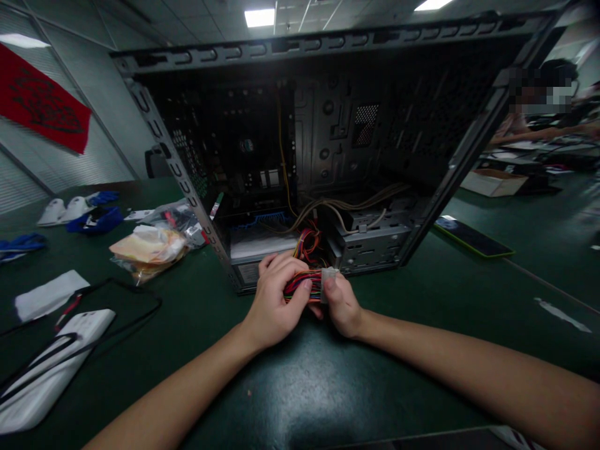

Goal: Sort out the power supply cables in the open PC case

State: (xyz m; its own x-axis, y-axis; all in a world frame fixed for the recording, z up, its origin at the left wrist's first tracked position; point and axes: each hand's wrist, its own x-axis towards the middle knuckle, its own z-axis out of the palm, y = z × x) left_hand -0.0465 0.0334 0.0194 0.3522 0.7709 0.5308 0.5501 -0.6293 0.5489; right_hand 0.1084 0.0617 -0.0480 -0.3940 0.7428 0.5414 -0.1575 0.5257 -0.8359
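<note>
My left hand (279, 303) is wrapped round a bundle of multicoloured power cables (307, 286), thumb in front. At the right end of the bundle is a pale, whitish connector (328, 284), pinched by my right hand (344, 306). Both hands are just in front of an open computer case (328, 44) standing on the table. The cables run back to the power supply (253, 273) at the case's lower left. Fingers behind the bundle are mostly hidden. Inside the case, grey cables (328, 203) hang over a metal drive cage (375, 247).
On the green table (290, 400), a bagged item (150, 247), blue-and-white gloves (89, 215) and a white power strip (60, 365) lie left. A phone-like slab with a green edge (473, 237) and an open box (494, 181) lie right. Another person (520, 125) sits beyond.
</note>
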